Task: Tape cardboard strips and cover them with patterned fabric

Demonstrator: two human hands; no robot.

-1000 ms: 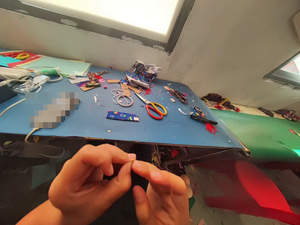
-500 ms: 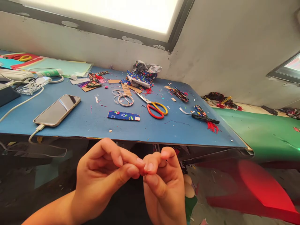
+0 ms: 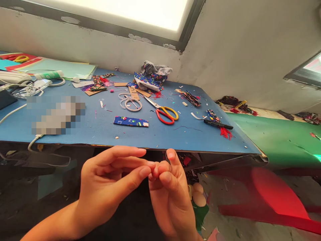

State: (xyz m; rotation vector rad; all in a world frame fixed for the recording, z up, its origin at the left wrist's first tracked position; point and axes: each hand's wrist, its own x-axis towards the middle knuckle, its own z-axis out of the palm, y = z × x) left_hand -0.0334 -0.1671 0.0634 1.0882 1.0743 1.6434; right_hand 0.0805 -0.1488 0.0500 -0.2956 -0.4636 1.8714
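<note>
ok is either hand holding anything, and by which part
It cannot be told: the left hand and right hand meet, hiding anything that may be pinched between them.

- The uppermost finger of the left hand [image 3: 105,189], bent half a second ago, now reaches out straight above its thumb.
- A finger of the right hand [image 3: 172,199] stands raised over the meeting fingertips; a second ago none did.
- More of two round tan objects [image 3: 199,198] shows beside the right hand.

The left hand [image 3: 105,184] and right hand [image 3: 173,197] are meeting at the fingertips, hiding anything between them. On the blue table [image 3: 140,139], a patterned fabric strip [image 3: 130,122] is lying near scissors [image 3: 157,106] with red and yellow handles.
</note>
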